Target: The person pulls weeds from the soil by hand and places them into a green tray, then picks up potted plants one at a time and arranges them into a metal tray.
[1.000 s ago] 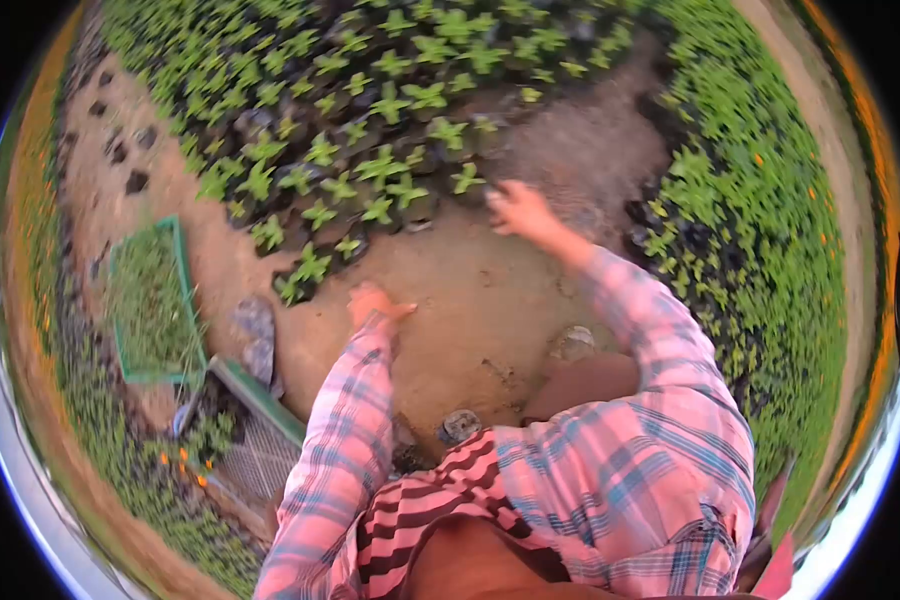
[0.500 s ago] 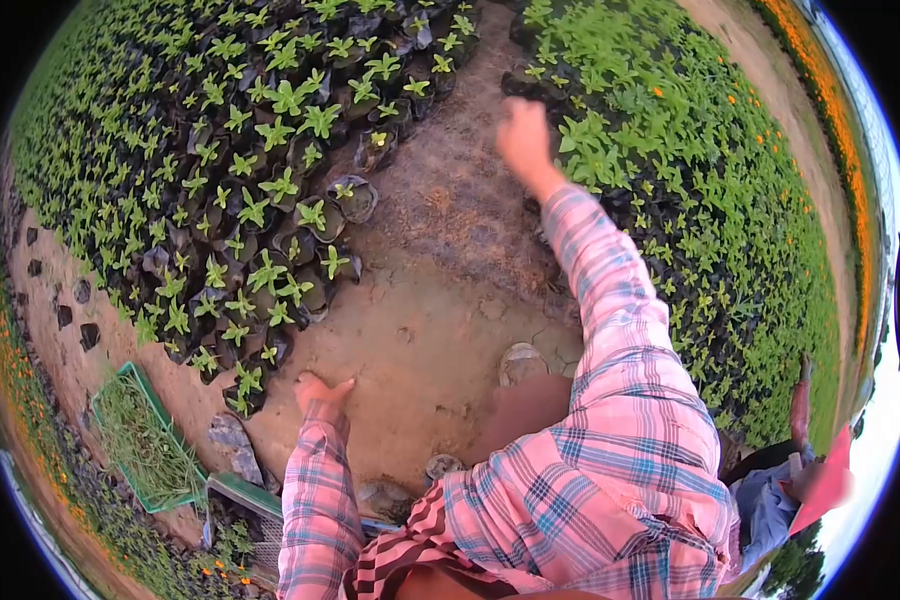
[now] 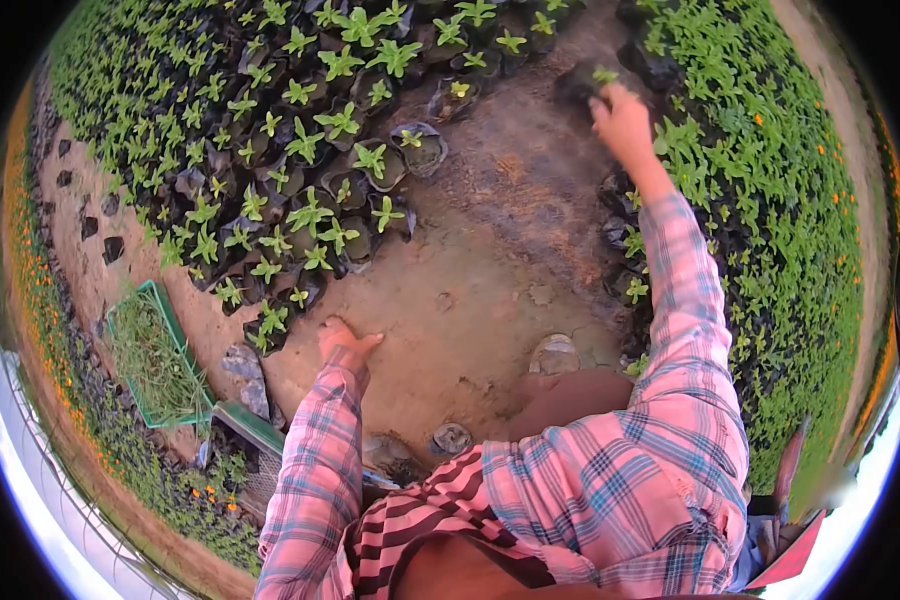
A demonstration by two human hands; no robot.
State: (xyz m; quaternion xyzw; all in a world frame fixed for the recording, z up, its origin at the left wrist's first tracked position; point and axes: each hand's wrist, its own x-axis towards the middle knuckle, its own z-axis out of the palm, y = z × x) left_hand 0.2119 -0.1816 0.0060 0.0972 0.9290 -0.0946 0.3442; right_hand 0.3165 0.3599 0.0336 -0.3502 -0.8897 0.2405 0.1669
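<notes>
My right hand [image 3: 625,125] is stretched out to the far right, by the inner edge of the right-hand plant bed. Its fingers are closed at a black bag with a small green seedling [image 3: 604,75]; motion blurs the bag, and the fingertips are partly hidden. Low over the bare soil [image 3: 440,330] on the left is my left hand [image 3: 345,343], empty, thumb spread away from its fingers. Just beyond it stand the nearest potted seedlings [image 3: 272,320] of the left block, in black bags with soil.
Dense leafy plants [image 3: 760,190] fill the right side. A green crate [image 3: 155,355] of cut grass lies at left, beside a crumpled plastic bag [image 3: 245,378]. Several black bags [image 3: 90,226] lie scattered beyond. Another person's arm [image 3: 792,460] shows at lower right.
The view has shifted, so the scene sits further right and higher. My right hand has drawn slightly back with the seedling bag now showing at its fingers. My left hand stays low over the soil.
</notes>
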